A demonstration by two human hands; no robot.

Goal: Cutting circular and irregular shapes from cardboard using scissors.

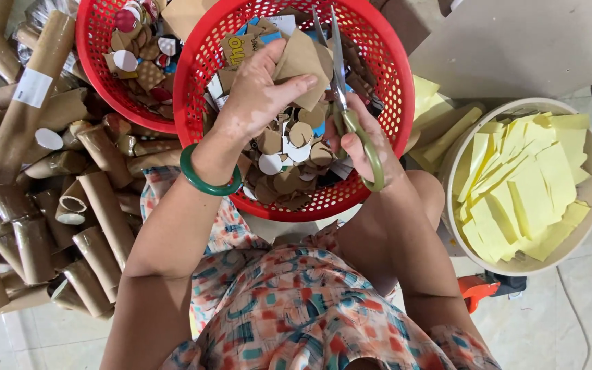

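Two hands work over a red basket [392, 82] that sits between the person's knees. The left hand [258, 89] pinches a piece of brown cardboard [304, 63] between thumb and fingers, the fingers closed tight on its lower edge, and holds it up above the basket. The right hand [361, 140] has its fingers curled through the green handles of a pair of scissors [340, 82], gripping them firmly; the blades point upward, just beside the right edge of the cardboard.

The cardboard looks thin, light and fairly stiff, so it probably keeps its shape when held by one edge but creases if squeezed hard. A pinch near the edge away from the blades seems the sensible hold.

The basket is full of small cut discs [301, 133] and scraps, which look loose and likely to scatter. A second red basket [97, 55] with more discs stands behind to the left, beside a heap of brown cardboard tubes [97, 205]. On the right a pale round bowl [587, 205] holds yellow paper sheets [522, 185].
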